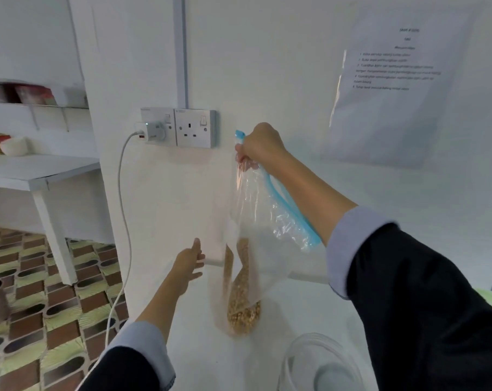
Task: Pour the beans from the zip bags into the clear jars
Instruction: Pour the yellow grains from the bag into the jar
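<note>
Beans (240, 303) sit low in our zip bag (256, 221), right hand (260, 145) clenched on its blue top at 12 o'clock. Left hand (187, 265) hangs released beside it. Clear jar (304, 362) on the bench (281, 311) at 5 o'clock; wall socket (195, 128) and cable (123, 210) at 10.

Single head-worn wide-angle view, no second camera

Looks forward and slightly down from the person's head, facing a white wall (267, 66) close ahead; both forearms reach in from the bottom edge, desk (267, 348) low in frame right under the camera, patterned floor (41, 306) at lower left; edges bend from lens distortion
</note>
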`<state>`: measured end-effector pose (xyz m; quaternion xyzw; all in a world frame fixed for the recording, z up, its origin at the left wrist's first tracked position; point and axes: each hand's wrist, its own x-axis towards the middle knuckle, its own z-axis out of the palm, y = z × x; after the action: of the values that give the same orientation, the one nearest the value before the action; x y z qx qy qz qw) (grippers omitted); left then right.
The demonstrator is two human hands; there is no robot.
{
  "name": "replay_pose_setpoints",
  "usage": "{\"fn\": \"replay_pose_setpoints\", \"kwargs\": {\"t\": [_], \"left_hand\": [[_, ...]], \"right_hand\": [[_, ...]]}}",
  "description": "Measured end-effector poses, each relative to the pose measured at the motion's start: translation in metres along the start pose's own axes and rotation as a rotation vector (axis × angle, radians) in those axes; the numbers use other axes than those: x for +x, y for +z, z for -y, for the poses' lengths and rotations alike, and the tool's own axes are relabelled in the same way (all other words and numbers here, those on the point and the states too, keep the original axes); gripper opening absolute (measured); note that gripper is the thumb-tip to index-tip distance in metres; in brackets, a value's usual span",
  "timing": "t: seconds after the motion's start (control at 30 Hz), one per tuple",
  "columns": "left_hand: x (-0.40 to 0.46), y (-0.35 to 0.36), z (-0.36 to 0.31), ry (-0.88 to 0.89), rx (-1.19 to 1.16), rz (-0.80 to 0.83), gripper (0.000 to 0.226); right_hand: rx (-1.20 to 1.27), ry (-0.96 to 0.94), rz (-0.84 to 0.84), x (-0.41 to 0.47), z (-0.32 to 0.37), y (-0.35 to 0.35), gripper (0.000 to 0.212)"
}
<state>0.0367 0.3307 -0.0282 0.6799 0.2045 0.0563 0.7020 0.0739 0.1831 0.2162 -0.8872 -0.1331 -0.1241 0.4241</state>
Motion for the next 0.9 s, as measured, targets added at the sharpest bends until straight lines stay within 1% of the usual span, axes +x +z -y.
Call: {"fn": "replay_pose_setpoints", "kwargs": {"t": [0.07, 0.13, 0.2, 0.27, 0.37, 0.47, 0.57, 0.63, 0.77, 0.9], "left_hand": [[-0.003, 0.003, 0.011, -0.097, -0.191, 0.099, 0.068], [-0.006, 0.008, 0.011, -0.125, -0.319, 0.181, 0.08], [-0.01, 0.016, 0.005, -0.086, -0.441, 0.27, 0.084], [-0.015, 0.021, -0.001, -0.018, -0.599, 0.33, 0.081], [-0.022, 0.022, -0.002, 0.028, -0.793, 0.317, 0.076], [-0.028, 0.026, 0.0, 0.055, -0.935, 0.319, 0.078], [-0.033, 0.033, -0.004, 0.098, -1.064, 0.311, 0.079], [-0.033, 0.033, -0.011, 0.085, -1.067, 0.293, 0.082], [-0.028, 0.036, -0.024, -0.004, -1.041, 0.195, 0.08], [-0.03, 0.044, -0.025, -0.054, -1.1, 0.186, 0.073]], "right_hand": [[0.048, -0.022, 0.022, -0.001, 0.01, -0.008, 0.011], [0.116, -0.079, 0.037, -0.005, 0.019, -0.02, 0.008], [0.156, -0.16, 0.065, -0.013, 0.026, -0.035, 0.009], [0.171, -0.219, 0.087, -0.022, 0.03, -0.047, 0.012], [0.244, -0.272, 0.068, -0.028, 0.027, -0.058, 0.013], [0.372, -0.306, 0.071, -0.026, 0.02, -0.065, 0.023], [0.402, -0.315, 0.072, -0.025, 0.017, -0.07, 0.027], [0.419, -0.301, 0.059, -0.023, 0.014, -0.073, 0.031], [0.527, -0.205, -0.018, -0.022, 0.01, -0.076, 0.035], [0.543, -0.142, -0.09, -0.027, 0.018, -0.07, 0.033]]}}
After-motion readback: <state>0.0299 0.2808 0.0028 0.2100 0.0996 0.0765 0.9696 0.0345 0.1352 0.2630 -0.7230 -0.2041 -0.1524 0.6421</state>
